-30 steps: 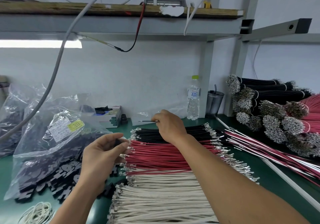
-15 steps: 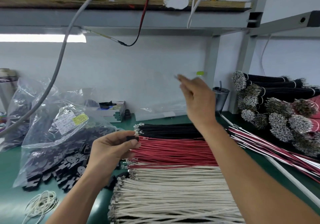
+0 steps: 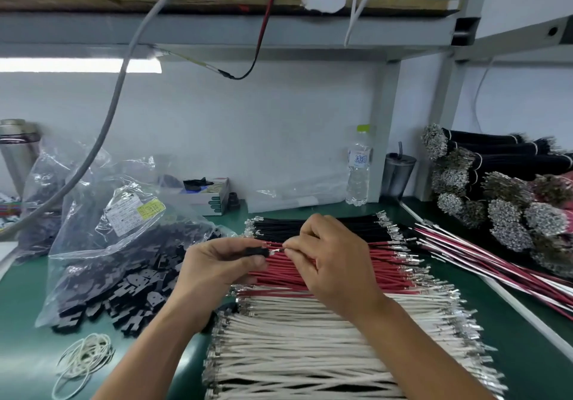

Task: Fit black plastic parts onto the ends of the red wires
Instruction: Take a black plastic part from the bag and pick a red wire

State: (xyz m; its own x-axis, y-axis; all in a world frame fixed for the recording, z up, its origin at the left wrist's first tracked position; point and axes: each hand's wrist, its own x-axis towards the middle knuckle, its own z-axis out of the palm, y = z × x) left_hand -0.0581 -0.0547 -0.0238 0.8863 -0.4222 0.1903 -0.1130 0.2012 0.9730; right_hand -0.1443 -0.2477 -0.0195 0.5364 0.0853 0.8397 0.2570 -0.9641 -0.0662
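Observation:
My left hand (image 3: 217,268) pinches a small black plastic part (image 3: 255,251) between thumb and fingers, above the wire pile. My right hand (image 3: 331,263) grips a red wire near its metal terminal (image 3: 274,252); the terminal tip points left and sits right at the part's opening. Below both hands lies a row of red wires (image 3: 381,271) with crimped metal ends, between a row of black wires (image 3: 279,229) behind and white wires (image 3: 310,344) in front. More black plastic parts (image 3: 130,294) spill from a clear bag (image 3: 130,213) at the left.
Bundled black and pink wire bunches (image 3: 502,201) are stacked at the right, with loose red-white wires (image 3: 483,260) beside them. A water bottle (image 3: 359,167), a dark cup (image 3: 398,175) and a small box (image 3: 204,195) stand at the back. White rubber bands (image 3: 83,362) lie front left.
My right hand dropped from high near the back wall down to the red wires and now holds one at the black part in my left hand, which rose slightly.

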